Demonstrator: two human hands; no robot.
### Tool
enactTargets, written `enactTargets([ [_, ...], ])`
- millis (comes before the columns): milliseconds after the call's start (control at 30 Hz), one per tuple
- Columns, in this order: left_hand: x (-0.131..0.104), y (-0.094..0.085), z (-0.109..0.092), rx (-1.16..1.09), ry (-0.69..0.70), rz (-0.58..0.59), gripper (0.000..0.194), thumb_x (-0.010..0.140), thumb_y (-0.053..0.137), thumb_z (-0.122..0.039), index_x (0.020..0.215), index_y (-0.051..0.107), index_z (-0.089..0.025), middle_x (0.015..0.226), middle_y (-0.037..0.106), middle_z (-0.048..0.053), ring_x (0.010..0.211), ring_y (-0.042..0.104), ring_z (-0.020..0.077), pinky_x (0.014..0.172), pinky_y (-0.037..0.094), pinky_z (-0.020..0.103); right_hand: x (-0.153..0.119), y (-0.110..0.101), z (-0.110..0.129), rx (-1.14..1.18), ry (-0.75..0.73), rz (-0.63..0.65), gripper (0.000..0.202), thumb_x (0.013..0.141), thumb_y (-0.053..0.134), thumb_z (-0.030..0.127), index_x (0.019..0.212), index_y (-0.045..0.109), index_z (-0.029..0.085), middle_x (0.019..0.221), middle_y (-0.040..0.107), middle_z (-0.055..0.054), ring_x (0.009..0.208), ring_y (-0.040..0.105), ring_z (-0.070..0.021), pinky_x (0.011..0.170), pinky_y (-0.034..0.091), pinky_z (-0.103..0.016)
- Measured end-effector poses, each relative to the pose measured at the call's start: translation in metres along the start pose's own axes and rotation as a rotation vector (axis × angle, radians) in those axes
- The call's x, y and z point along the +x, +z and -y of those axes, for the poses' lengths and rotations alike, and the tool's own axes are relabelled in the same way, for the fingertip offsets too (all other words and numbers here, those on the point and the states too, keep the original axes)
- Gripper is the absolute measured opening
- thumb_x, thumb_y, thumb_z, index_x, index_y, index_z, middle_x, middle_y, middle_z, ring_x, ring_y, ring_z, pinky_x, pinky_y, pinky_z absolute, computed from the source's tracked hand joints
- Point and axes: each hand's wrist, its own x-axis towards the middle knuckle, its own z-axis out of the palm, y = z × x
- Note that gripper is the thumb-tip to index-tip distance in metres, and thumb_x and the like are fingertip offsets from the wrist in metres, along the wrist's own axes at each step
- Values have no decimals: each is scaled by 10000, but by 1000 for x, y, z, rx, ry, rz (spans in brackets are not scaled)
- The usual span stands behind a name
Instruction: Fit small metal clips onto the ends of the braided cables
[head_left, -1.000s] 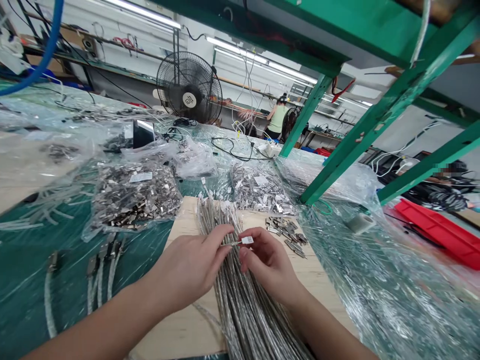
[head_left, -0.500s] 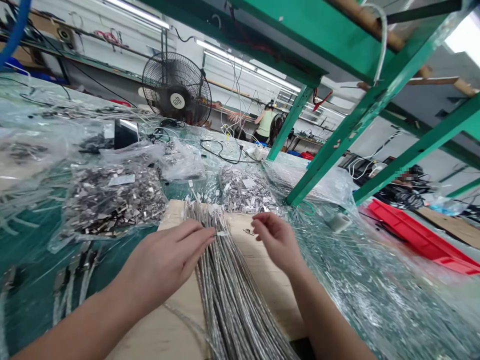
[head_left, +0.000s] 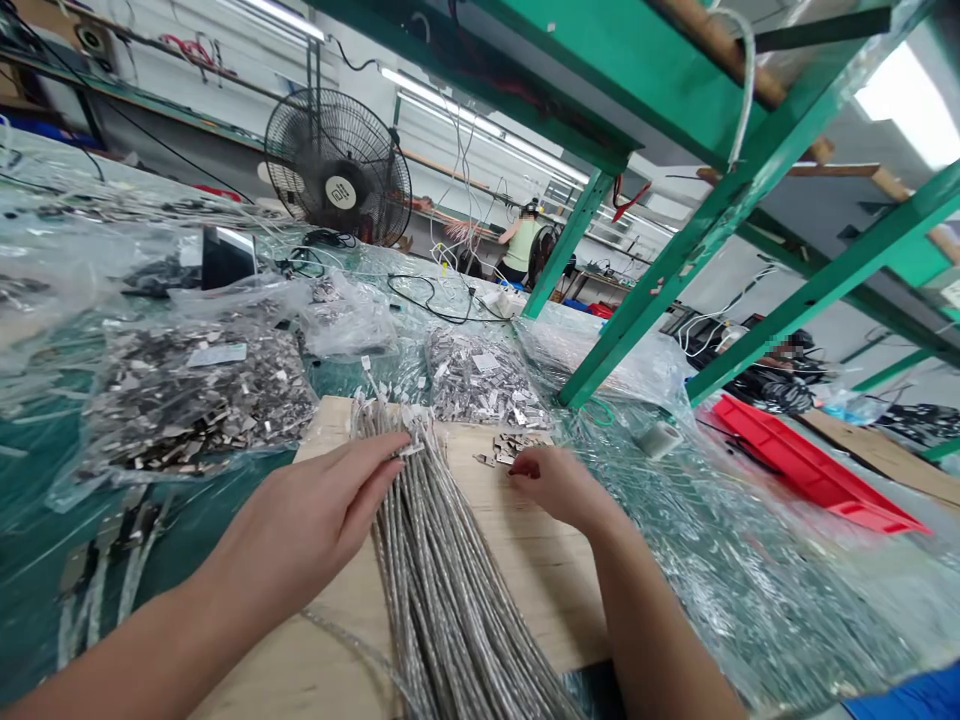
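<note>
Right hand (head_left: 559, 487) has moved beside metal parts (head_left: 516, 445), grip hard to tell; left hand (head_left: 311, 505) pinches a cable (head_left: 412, 451).

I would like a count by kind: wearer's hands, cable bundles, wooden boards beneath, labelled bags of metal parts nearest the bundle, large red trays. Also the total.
Left hand and right hand: 2
Cable bundle: 1
Wooden board: 1
Left bag and right bag: 2
Red tray: 1
Total: 7

Bare forearms (head_left: 652, 600), bare wrists (head_left: 606, 528), ungloved grip (head_left: 307, 515)
</note>
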Motion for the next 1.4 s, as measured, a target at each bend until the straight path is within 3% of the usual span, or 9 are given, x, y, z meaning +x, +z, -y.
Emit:
enactTargets([
  [100,-1,3,2,-23,50,-16,282,977,397,-376,1204,531,-274,1122,693,21,882,695,223,694,515,308,3,10,12,-40,-32,-34,114,785,559,151,814,666,178,767,687,-44,688,590,-164,564,328,-237],
  [367,-2,-2,-9,-23,252,32,266,995,363,-289,1113,585,-202,967,681,54,819,662,183,658,507,277,1,24,26,-126,-40,-103,88,775,547,119,819,606,168,797,654,-75,698,547,-189,567,254,-261],
  [533,-3,1,-11,-59,288,25,224,979,431,-309,1103,587,-207,799,658,13,680,632,154,596,461,255,1,26,26,-79,-45,-110,129,763,548,88,845,613,164,815,652,-80,713,551,-194,588,265,-261],
  [733,-6,-4,-15,-249,329,29,166,955,489,-240,1095,577,-221,861,664,6,748,618,142,659,430,241,-2,22,31,95,-61,-117,249,749,495,75,934,638,160,753,626,-49,687,553,-180,596,328,-260],
  [833,-4,-7,-26,-400,186,214,189,977,423,-268,916,596,-219,710,594,-35,648,564,110,602,381,218,-10,23,47,421,-108,-83,271,801,445,127,988,631,187,726,614,-7,659,578,-147,618,421,-247],
  [933,-2,-6,-36,-446,-35,402,380,989,352,-354,668,479,-195,579,448,-47,547,465,101,518,302,219,-22,28,66,1134,-90,-29,134,788,565,174,898,640,180,676,610,8,644,602,-141,675,490,-279],
  [1000,-2,0,-37,-479,-133,434,416,982,337,-409,635,414,-193,568,404,-47,535,423,107,503,271,226,-30,32,76,1389,-82,3,98,779,662,222,868,667,182,700,633,2,672,629,-145,684,509,-278],
  [1167,-4,16,-31,-596,-253,379,425,973,323,-459,654,426,-197,593,347,-47,565,371,119,530,254,240,-39,36,87,1513,-120,60,135,801,709,286,878,697,175,832,705,-47,749,660,-157,671,559,-269],
  [1400,-1,19,-29,-750,-352,369,426,943,373,-496,683,506,-185,635,332,-42,623,342,125,563,248,245,-40,38,87,1505,-102,27,175,813,710,317,907,696,171,868,725,-51,703,678,-141,662,582,-260],
])
